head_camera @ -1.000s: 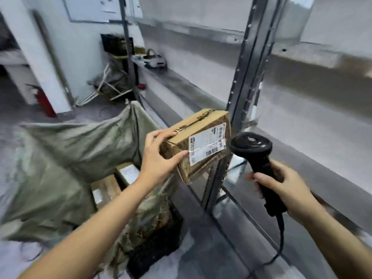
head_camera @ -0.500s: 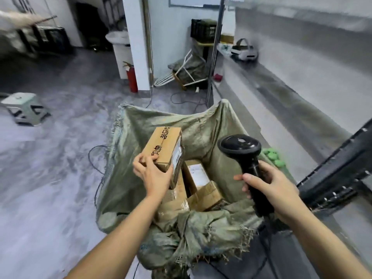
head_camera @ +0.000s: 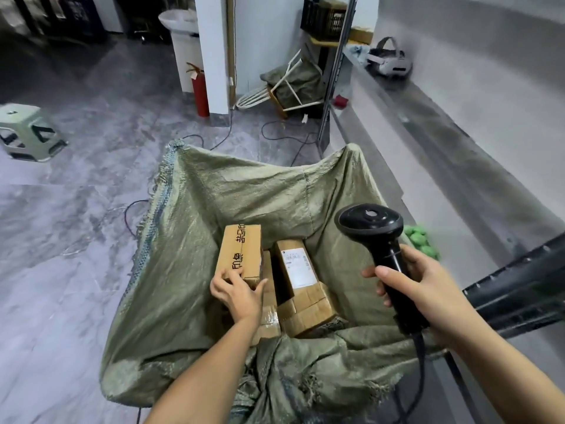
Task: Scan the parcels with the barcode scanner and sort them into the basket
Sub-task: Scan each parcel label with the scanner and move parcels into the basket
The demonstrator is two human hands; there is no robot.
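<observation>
Head view: green sack-lined basket (head_camera: 214, 209) holds cardboard parcels. Left arm reaches down in, left hand (head_camera: 238, 293) fingers curled round brown parcel (head_camera: 241, 255) with dark printed characters. Right hand (head_camera: 428, 289) grips black barcode scanner (head_camera: 370, 224) upright over basket's right side. Neighbouring labelled parcel (head_camera: 293, 264): print unreadable.

Left hand (head_camera: 237, 290) is extended down, clamped on a box (head_camera: 241, 252). Right hand (head_camera: 428, 296) is raised, wrapped round the scanner (head_camera: 385, 255).

head-worn view, angled down, close
</observation>
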